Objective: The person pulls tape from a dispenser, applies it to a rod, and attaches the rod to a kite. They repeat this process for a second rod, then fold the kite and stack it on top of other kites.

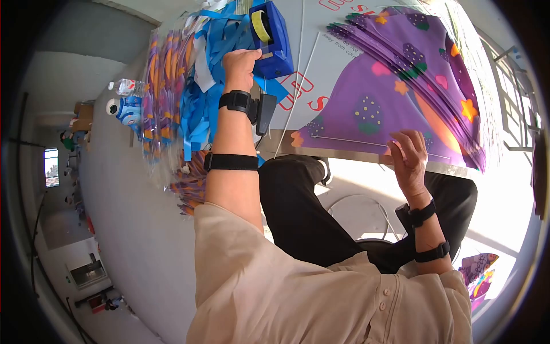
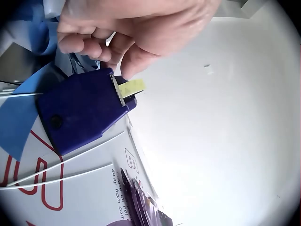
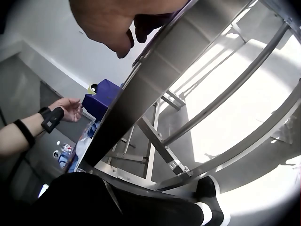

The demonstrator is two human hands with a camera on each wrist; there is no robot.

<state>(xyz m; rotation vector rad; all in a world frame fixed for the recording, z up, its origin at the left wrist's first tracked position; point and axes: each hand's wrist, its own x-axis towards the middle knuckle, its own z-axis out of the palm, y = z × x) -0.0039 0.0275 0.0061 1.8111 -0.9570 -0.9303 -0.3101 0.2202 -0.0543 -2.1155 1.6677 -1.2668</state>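
Note:
My left hand (image 1: 239,64) is at the toothed front of a blue tape dispenser (image 1: 279,43), which holds a yellow-cored roll (image 1: 261,26). In the left wrist view its thumb and forefinger come together right at the cutter, pinching the end of the tape; the clear tape itself hardly shows. A purple printed plastic sheet (image 1: 349,97) with strawberries and stars lies along the table's front edge. A thin white stick (image 1: 349,141) lies across its lower part. My right hand (image 1: 409,155), fingers loosely bent, rests at the sheet's front edge, over the stick.
Blue ribbon strips (image 1: 197,112) and bagged purple sheets (image 1: 166,86) hang at the table's left. More folded purple sheets (image 1: 424,69) lie at the back right. Long white sticks (image 1: 298,89) cross the tabletop (image 1: 312,51). A metal table frame (image 3: 155,141) stands below.

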